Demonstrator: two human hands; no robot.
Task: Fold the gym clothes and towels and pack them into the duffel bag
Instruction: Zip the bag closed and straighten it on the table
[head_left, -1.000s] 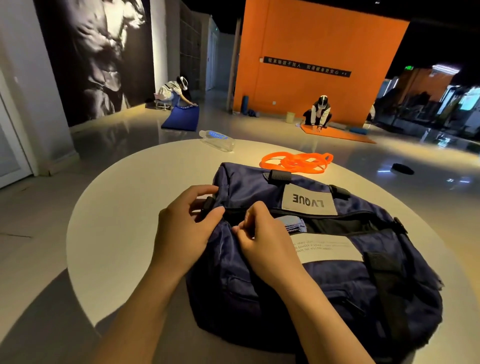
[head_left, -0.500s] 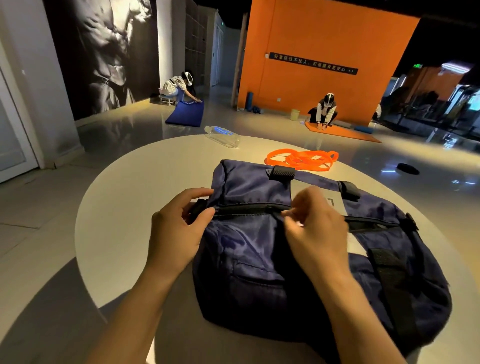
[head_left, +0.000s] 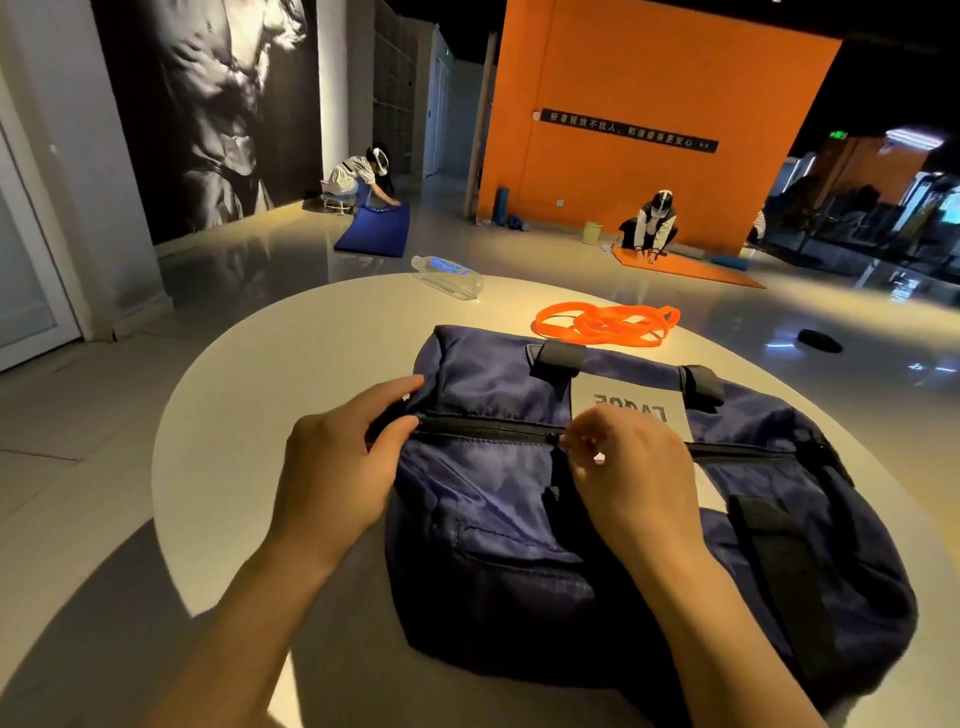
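Right hand (head_left: 631, 467) farther along duffel bag (head_left: 483, 509) zipper, fingers pinching pull; left hand (head_left: 337, 467) fingers gripping end.

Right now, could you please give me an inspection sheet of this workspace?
Surface: round white table, lit from above.
Job's things: navy duffel bag on the table, its zipper closed from the left end up to the right hand; no clothes or towels visible.
Clutter: orange resistance bands and a clear water bottle lying behind the bag.
Grips: left hand holds the bag's end; right hand pinches at the zipper.
Cables: nothing seen.
Surroundings: gym floor, two people at mats.
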